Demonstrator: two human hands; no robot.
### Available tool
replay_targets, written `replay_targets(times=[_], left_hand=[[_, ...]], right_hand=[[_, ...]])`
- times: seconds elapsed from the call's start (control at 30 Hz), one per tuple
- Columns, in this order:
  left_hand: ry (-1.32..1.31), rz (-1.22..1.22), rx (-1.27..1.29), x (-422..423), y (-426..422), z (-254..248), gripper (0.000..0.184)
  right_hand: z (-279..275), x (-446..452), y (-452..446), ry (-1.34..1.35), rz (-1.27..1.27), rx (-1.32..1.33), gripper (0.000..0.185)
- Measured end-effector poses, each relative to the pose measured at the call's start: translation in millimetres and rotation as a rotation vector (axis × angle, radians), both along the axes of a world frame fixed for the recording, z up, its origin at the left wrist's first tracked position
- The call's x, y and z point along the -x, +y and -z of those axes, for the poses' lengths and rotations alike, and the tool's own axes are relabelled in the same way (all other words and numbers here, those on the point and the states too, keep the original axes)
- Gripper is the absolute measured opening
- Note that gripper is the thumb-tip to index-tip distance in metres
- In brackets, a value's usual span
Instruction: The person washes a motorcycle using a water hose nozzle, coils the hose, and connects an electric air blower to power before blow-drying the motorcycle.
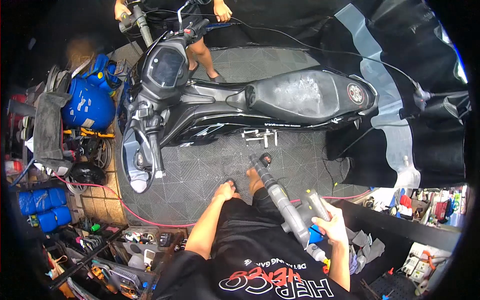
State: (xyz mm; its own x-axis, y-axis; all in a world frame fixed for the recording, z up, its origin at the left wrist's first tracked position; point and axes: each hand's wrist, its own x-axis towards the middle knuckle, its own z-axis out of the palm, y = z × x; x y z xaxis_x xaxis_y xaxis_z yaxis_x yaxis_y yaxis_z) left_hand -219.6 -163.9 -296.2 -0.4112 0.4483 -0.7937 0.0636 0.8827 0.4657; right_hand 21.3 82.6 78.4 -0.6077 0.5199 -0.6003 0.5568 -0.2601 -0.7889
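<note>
My right hand (332,224) is wrapped around the handle of a grey blower (282,200). Its long nozzle points forward and slightly left, toward the floor beside the scooter. My left hand (226,190) hangs in front of my body with its fingers curled in, and I see nothing in it. Ahead stands a black motor scooter (210,102), its handlebars to the left and its tail to the right. Whitish marks show on the scooter's dark seat (295,95). A mirror (138,159) sticks out on the near side of the handlebars.
Across the scooter, another person's hand (123,11) holds a similar grey blower (141,25). A pink hose (150,222) crosses the grey tiled floor (200,165). A blue tank (89,104) stands at left, above tool trays (120,270). Black sheeting (435,135) hangs at right.
</note>
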Motion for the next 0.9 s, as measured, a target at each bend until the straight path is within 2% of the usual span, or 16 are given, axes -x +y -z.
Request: replay_targets(times=[0.07, 0.13, 0.27, 0.33, 0.43, 0.57, 0.7, 0.8, 0.83, 0.9], left_hand=[[0.112, 0.027, 0.028, 25.8, 19.6, 5.7, 0.052], [0.168, 0.009, 0.078, 65.0, 47.6, -18.6, 0.059], [0.422, -0.020, 0.060, 132.3, 92.8, -31.4, 0.082], [0.628, 0.022, 0.066, 162.6, 112.5, -26.0, 0.090], [1.030, 0.151, 0.242, 188.1, 137.0, -13.0, 0.098], [0.961, 0.238, 0.466, 197.6, 168.0, -13.5, 0.109], [0.916, 0.281, 0.623, 201.1, 192.2, 8.6, 0.111], [0.877, 0.338, 0.734, 205.0, 208.9, 9.8, 0.103], [0.853, 0.372, 0.730, 207.5, 212.1, 10.8, 0.089], [0.843, 0.412, 0.749, 213.2, 218.4, 12.3, 0.080]], right_hand=[[13.3, -0.5, 10.8, 0.001, 0.019, 0.020, 0.071], [16.3, 2.6, 29.2, -0.073, -0.048, 0.006, 0.070], [20.7, 21.4, 52.8, -0.045, -0.095, -0.020, 0.071], [19.5, 30.0, 63.9, -0.030, -0.105, -0.015, 0.071], [23.8, 27.9, 77.4, -0.035, -0.116, -0.006, 0.073], [21.1, 34.0, 90.1, -0.076, -0.089, -0.026, 0.072], [25.1, 30.1, 98.4, -0.086, -0.083, -0.030, 0.072], [24.8, 26.7, 100.7, -0.126, -0.104, -0.062, 0.072], [22.6, 28.3, 99.3, -0.135, -0.089, -0.052, 0.072], [18.4, 33.1, 96.2, -0.143, -0.069, -0.046, 0.073]])
